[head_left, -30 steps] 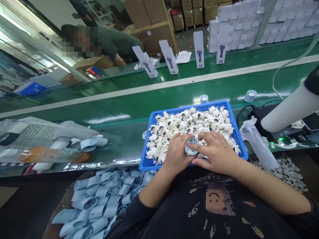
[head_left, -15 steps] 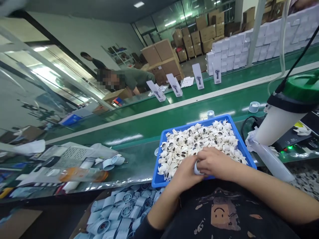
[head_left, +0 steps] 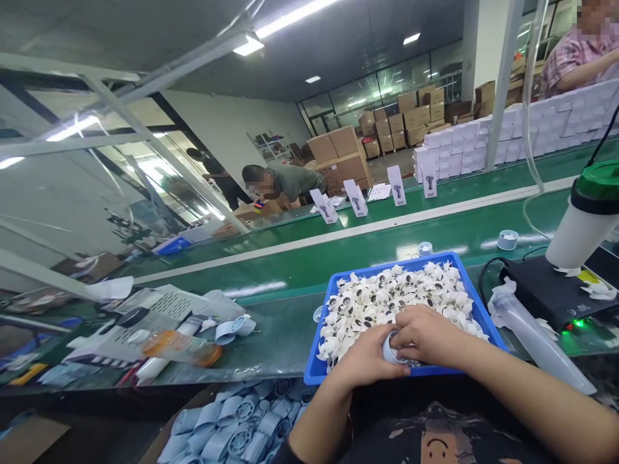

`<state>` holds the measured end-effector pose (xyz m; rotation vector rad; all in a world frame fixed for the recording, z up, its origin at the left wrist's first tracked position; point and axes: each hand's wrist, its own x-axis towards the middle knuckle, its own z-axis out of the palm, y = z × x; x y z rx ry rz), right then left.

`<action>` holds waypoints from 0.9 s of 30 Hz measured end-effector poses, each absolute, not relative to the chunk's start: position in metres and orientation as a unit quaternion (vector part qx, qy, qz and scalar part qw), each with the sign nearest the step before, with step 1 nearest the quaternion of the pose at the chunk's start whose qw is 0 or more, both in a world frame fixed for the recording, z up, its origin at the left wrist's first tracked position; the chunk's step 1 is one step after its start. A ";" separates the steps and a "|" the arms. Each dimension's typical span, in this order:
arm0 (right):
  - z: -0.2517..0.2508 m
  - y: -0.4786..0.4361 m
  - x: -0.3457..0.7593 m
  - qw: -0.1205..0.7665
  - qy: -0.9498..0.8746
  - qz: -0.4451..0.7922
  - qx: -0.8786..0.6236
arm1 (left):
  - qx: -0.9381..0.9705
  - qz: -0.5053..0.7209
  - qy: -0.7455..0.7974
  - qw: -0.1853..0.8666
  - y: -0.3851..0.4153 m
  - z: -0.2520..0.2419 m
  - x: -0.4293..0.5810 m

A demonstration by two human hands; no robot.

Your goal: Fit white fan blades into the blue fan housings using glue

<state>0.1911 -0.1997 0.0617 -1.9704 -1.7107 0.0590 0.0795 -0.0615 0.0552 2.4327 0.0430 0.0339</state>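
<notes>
Between my hands, over the near edge of a blue tray (head_left: 316, 361), is a light blue plastic ring-shaped housing (head_left: 389, 349). My left hand (head_left: 370, 358) is wrapped round its left side. My right hand (head_left: 420, 335) presses its fingers at the housing's opening from the right; whether they pinch a small part there is hidden. White fan impellers (head_left: 382, 293) with dark round centres fill the tray behind my hands. Below the table edge, a carton holds many more light blue housings (head_left: 242, 419).
A plastic bottle with orange liquid (head_left: 184, 348) lies among papers on the left. On the right stand a black box with green lights (head_left: 546, 299) and a white, green-topped canister (head_left: 583, 229). Upright printed boxes (head_left: 398, 187) line the green conveyor (head_left: 290, 264). A co-worker (head_left: 290, 183) bends beyond it.
The view has tilted up and shifted, so everything sits lower. My hands stay together on the housing, whose opening shows more now. A second person has come into view at the upper right.
</notes>
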 end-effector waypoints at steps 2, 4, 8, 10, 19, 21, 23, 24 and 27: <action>0.058 -0.200 0.190 0.278 -0.601 0.004 -0.750 | 0.953 0.099 0.040 0.283 -0.064 0.052 0.079; 0.052 -0.199 0.188 0.296 -0.567 -0.015 -0.769 | 0.957 0.206 0.057 0.199 -0.068 0.048 0.078; 0.043 -0.204 0.188 0.311 -0.581 -0.047 -0.751 | 0.949 0.246 0.054 0.189 -0.074 0.046 0.078; 0.046 -0.209 0.192 0.307 -0.621 -0.069 -0.718 | 0.945 0.216 0.055 0.239 -0.074 0.051 0.079; 0.071 -0.229 0.185 0.232 -0.672 -0.118 -0.693 | 0.928 0.241 0.039 0.281 -0.071 0.054 0.070; 0.070 -0.230 0.178 0.241 -0.665 -0.113 -0.698 | 0.928 0.261 0.040 0.264 -0.071 0.053 0.069; 0.070 -0.230 0.173 0.260 -0.663 -0.082 -0.698 | 0.928 0.271 0.041 0.252 -0.071 0.052 0.069; 0.070 -0.230 0.171 0.273 -0.666 -0.059 -0.692 | 0.928 0.271 0.039 0.252 -0.072 0.051 0.069; 0.075 -0.228 0.170 0.302 -0.677 -0.004 -0.671 | 0.928 0.255 0.019 0.272 -0.076 0.050 0.066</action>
